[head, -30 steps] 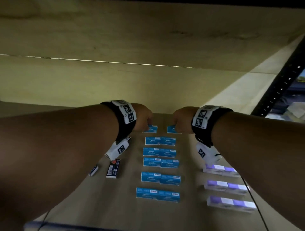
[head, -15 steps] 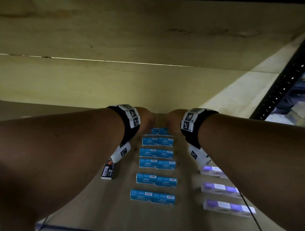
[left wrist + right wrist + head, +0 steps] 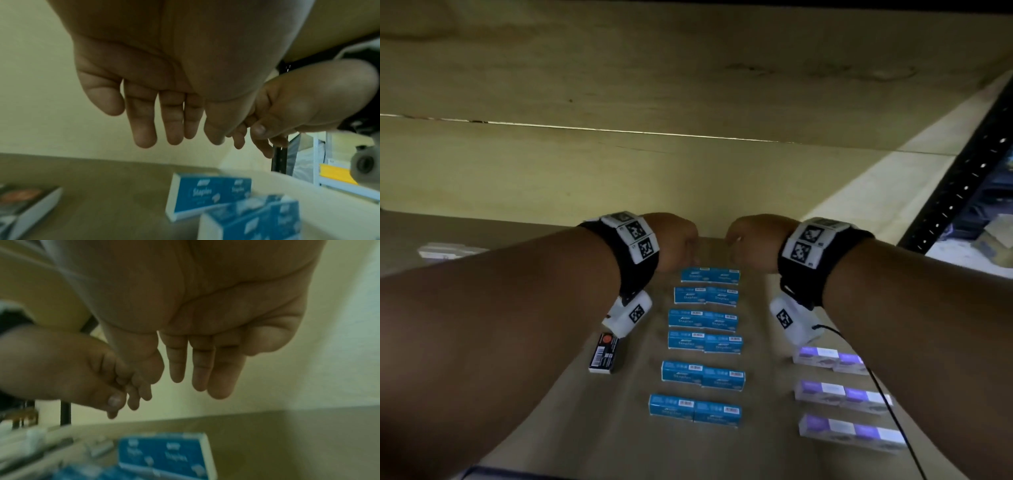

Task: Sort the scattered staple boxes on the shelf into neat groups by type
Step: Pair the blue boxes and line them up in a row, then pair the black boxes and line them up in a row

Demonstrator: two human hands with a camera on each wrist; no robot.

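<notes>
Fingers of our left hand [image 3: 156, 104] hang straight and close together, empty, above the shelf board [image 3: 619, 438]; those of our right hand [image 3: 207, 353] hang the same way, loose and holding nothing. In both wrist views the two hands are side by side, thumbs nearly meeting, though we cannot tell whether they touch. Below and just nearer than our fingertips lies the farthest pair of blue staple boxes [image 3: 710, 275], set end to end and clear of both hands. Behind that pair, coming back toward our wrists, five more blue pairs [image 3: 703, 342] lie in a column, each pair side by side. Off to the right of our right-hand fingers, back past the wrist, three rows of purple-and-white staple boxes [image 3: 842, 394] are lined up, with a thin black cable [image 3: 887, 394] crossing over them. To the left of our left-hand fingers, under that wrist, one black staple box [image 3: 603, 354] lies alone with its barcode up. Far left on the board a pale box [image 3: 445, 250] shows, too blurred to name.
</notes>
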